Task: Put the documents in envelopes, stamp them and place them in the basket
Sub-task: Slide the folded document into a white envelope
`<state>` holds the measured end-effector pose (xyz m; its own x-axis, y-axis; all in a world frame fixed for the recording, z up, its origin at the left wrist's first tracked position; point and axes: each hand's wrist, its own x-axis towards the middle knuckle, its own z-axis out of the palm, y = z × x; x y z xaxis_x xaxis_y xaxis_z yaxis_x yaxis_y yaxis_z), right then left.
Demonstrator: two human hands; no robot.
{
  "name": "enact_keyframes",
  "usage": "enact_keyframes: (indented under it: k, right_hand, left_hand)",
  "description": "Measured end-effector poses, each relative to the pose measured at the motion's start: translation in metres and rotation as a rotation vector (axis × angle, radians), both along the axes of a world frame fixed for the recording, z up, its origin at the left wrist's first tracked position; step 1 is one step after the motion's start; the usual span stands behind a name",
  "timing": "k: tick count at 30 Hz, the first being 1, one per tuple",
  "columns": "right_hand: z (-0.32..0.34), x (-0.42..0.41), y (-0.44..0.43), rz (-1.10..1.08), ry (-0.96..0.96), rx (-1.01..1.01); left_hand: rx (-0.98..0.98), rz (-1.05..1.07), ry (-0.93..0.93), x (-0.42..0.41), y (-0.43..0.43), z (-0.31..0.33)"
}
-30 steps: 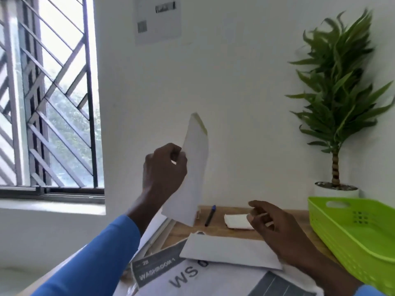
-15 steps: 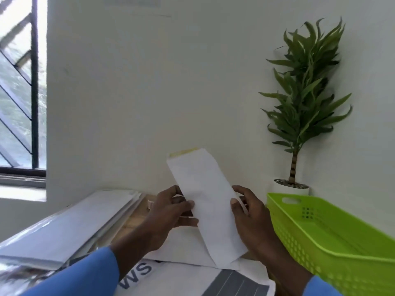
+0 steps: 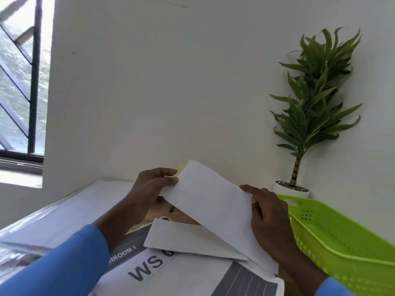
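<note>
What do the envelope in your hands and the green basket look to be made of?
Envelope: looks like thin matte white paper, bending between both hands, with a yellow strip at the flap. Basket: apparently moulded plastic, lime green, slightly glossy, with perforated walls and a cut-out handle.

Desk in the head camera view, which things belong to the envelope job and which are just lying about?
Job: envelope held by left hand and right hand; second envelope; printed sheets; green basket.
Lying about: potted plant; pen.
</note>
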<state>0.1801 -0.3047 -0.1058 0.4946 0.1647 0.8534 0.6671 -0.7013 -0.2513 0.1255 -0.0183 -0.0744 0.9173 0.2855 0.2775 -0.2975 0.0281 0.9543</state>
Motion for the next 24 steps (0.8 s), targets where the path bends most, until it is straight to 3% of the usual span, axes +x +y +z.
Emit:
enact_keyframes:
  k: [3,8,11,14,16,21,22,24]
  right_hand:
    - [0.006,-0.005,-0.003,-0.031,-0.074,-0.075]
    - [0.01,-0.007,-0.003,-0.065,-0.151,-0.052]
    - [0.015,-0.018,0.002,-0.262,-0.288,-0.057]
    - [0.016,-0.036,0.013,-0.092,-0.296,-0.021]
    - [0.012,-0.046,0.025,0.18,-0.034,0.161]
    - [0.012,-0.046,0.046,0.755,1.051,0.722]
    - [0.013,-0.045,0.044,0.89,1.12,0.826]
    - [0.016,-0.043,0.039,1.102,1.084,0.971]
  left_hand:
    - [0.087,-0.141,0.043,-0.005,0.01,0.008]
    - [0.389,-0.321,0.11,-0.01,0.014,0.002]
    - [0.269,-0.22,0.05,-0.008,0.001,-0.003]
    - [-0.03,-0.148,-0.025,-0.006,-0.009,-0.007]
    - [-0.21,-0.162,-0.066,-0.007,-0.015,-0.006]
    - [-0.47,-0.266,-0.042,-0.016,-0.041,-0.011]
    - [-0.474,-0.303,-0.016,-0.017,-0.047,-0.014]
    - [-0.458,-0.356,0.035,-0.018,-0.06,-0.019]
